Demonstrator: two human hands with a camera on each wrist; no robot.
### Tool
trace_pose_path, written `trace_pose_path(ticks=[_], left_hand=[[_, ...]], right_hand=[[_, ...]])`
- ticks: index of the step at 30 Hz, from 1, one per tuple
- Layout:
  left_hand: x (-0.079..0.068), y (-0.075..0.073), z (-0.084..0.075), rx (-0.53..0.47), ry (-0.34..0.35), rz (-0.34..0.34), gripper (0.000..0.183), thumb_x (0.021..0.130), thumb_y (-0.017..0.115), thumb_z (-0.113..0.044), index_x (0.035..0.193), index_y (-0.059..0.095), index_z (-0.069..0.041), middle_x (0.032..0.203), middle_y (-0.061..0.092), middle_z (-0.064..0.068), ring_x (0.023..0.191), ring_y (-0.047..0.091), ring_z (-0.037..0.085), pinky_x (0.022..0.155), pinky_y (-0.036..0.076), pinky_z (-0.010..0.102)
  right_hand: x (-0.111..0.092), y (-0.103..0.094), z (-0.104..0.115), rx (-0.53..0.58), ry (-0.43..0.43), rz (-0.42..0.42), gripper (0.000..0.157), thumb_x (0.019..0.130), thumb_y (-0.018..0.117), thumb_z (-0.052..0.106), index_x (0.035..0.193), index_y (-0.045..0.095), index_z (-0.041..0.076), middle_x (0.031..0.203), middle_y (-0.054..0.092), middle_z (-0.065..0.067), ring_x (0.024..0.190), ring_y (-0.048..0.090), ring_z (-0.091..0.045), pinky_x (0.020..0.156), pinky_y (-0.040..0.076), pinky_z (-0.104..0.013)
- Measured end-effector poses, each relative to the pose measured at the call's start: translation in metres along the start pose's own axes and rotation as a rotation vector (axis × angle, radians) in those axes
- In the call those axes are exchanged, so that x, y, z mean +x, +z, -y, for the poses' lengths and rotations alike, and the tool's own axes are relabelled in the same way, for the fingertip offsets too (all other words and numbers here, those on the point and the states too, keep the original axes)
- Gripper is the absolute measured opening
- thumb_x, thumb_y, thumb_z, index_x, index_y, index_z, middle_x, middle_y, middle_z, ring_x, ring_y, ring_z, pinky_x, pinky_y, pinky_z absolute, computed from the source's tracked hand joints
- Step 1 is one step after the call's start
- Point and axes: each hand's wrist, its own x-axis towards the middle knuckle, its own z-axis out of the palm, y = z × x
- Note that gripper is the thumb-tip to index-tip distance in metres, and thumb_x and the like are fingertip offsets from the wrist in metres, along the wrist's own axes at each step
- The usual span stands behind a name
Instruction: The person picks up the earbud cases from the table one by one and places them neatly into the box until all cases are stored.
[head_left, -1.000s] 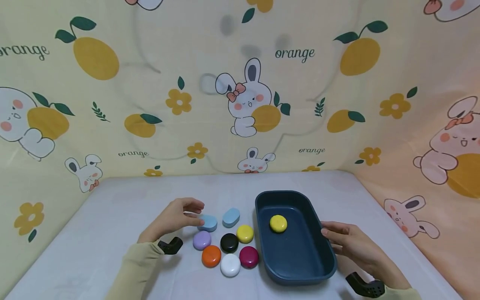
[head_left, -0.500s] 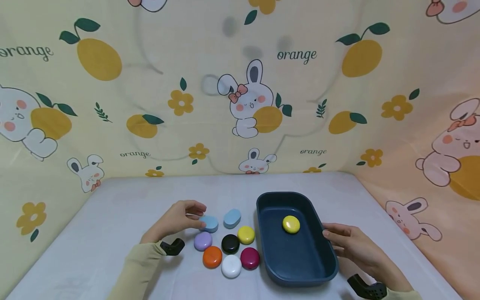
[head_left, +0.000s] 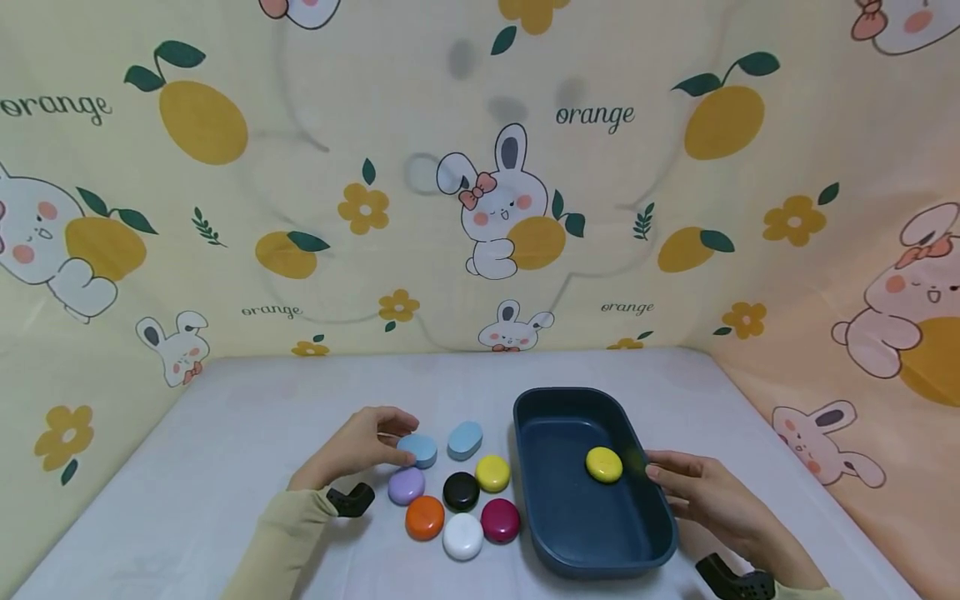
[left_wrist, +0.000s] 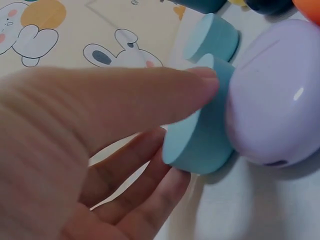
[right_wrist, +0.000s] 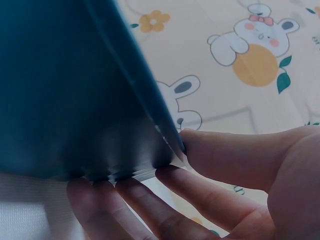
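Note:
My left hand (head_left: 360,442) pinches a light blue oval block (left_wrist: 205,145) between thumb and fingers. In the left wrist view, the thumb lies on its near edge and the fingertips come up against the other side. Right beside it sits a rounded lilac disc (left_wrist: 280,95). A second light blue oval block (head_left: 465,440) lies to its right. On the other side, my right hand (head_left: 720,500) holds the dark blue tray (head_left: 592,533). Its thumb is at the rim, with its fingers against the outer wall in the right wrist view. Inside the tray is a yellow disc (head_left: 603,465).
Several glossy discs cluster left of the tray: a yellow one (head_left: 492,473), black (head_left: 461,492), orange (head_left: 424,518), white (head_left: 462,537) and dark red (head_left: 500,521). The table's white cloth (head_left: 225,433) meets a printed backdrop (head_left: 420,100) behind.
The yellow disc inside the tray has slid right, toward the wall by my right hand. Both hands stay at the block and the tray.

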Motion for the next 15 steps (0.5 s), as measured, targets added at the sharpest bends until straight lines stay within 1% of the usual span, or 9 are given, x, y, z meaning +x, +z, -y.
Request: trace_pose_path(ticks=[9, 15], left_hand=[[0.0026, 0.0052, 0.0008, 0.024, -0.016, -0.007, 0.046, 0.076, 0.087, -0.019, 0.117, 0.068, -0.008, 0.112, 0.066, 0.001, 0.104, 0.062, 0.024, 0.093, 0.051, 0.045], [0.0056, 0.0088, 0.003, 0.049, -0.028, -0.014, 0.046, 0.076, 0.087, -0.024, 0.116, 0.068, -0.01, 0.11, 0.066, 0.0, 0.103, 0.061, 0.023, 0.093, 0.051, 0.045]], right_hand=[[0.0004, -0.0005, -0.0005, 0.015, 0.003, 0.011, 0.067, 0.099, 0.061, 0.03, 0.145, 0.035, -0.012, 0.14, 0.047, -0.026, 0.113, 0.058, -0.031, 0.092, 0.05, -0.051], [0.0003, -0.001, -0.0014, 0.018, 0.007, 0.007, 0.067, 0.099, 0.061, 0.03, 0.144, 0.035, -0.012, 0.139, 0.048, -0.026, 0.113, 0.059, -0.031, 0.092, 0.051, -0.051]])
